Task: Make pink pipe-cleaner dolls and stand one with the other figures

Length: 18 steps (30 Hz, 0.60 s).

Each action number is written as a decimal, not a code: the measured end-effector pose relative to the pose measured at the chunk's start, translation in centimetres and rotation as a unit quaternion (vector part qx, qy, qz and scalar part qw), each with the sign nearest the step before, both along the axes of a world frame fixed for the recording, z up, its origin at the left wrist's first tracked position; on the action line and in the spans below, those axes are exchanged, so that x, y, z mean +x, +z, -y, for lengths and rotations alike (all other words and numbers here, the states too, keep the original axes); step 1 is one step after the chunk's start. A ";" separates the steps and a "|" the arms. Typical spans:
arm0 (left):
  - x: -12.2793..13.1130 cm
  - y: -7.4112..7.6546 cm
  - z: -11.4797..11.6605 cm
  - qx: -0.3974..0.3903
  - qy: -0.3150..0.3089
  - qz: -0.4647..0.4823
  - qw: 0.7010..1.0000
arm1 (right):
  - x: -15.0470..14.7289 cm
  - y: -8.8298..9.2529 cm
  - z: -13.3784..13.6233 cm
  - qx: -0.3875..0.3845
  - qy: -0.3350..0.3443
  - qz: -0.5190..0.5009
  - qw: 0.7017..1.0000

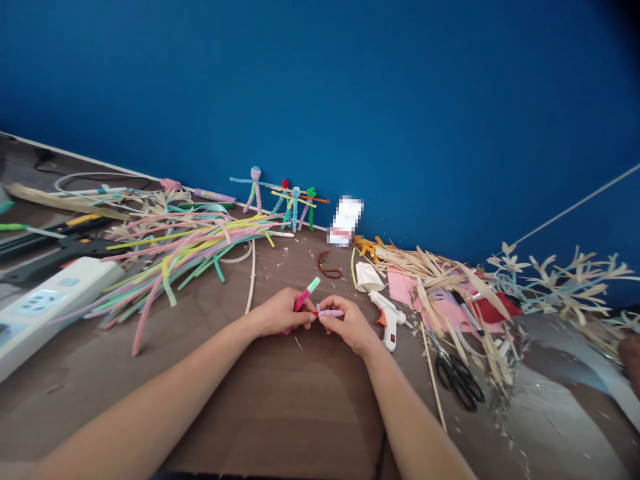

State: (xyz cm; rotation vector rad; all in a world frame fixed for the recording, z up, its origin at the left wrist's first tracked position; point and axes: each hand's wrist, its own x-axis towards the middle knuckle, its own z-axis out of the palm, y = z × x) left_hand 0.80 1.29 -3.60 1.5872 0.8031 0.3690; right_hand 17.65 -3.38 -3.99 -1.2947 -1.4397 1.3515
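My left hand (pixel 280 313) is closed in a pinch round a pink stick with a green tip (pixel 306 294), which points up and to the right. My right hand (pixel 347 325) is closed on a small lilac coiled pipe cleaner piece (pixel 331 313). The two hands meet fingertip to fingertip over the brown table (pixel 280 400), and the two pieces touch at a small red spot between them.
A heap of coloured pipe cleaners (pixel 180 257) lies to the left, with a white power strip (pixel 45 300) beyond it. Several pipe-cleaner figures (pixel 287 200) stand against the blue wall. A white glue gun (pixel 387 317), black scissors (pixel 457 377) and dry straw strips (pixel 450 280) lie to the right.
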 end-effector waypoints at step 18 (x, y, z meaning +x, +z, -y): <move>-0.1 -0.6 -0.2 -0.093 -0.021 0.075 0.993 | -0.5 0.8 0.5 0.198 0.028 0.133 0.971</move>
